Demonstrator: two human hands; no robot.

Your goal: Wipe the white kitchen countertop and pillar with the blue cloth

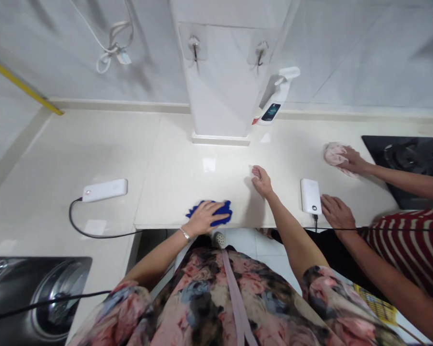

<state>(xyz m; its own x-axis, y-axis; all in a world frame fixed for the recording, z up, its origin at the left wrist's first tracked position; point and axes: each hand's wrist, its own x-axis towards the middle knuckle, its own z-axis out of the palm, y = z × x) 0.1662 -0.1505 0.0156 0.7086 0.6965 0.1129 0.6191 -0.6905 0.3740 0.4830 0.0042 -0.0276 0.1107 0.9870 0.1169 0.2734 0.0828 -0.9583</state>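
My left hand [205, 218], with a silver bracelet on the wrist, presses down on a crumpled blue cloth [222, 214] near the front edge of a cream stone countertop [187, 163]. My right hand [262, 181] rests on the bare countertop with its fingertips down, holding nothing. The nearest object to it is a white power bank [311, 196], lying to its right. A co-worker in a red striped top reaches in from the right. That person's hand [350, 161] holds a pink cloth [335, 154], and their other hand [338, 212] rests on the counter beside the power bank.
A second white power bank [104, 190] trails a black cable over the counter's edge. A white spray bottle [277, 98] stands against a tiled pillar [216, 81] with wall hooks. Black gas hobs [404, 163] sit at the right, and another [36, 298] at lower left.
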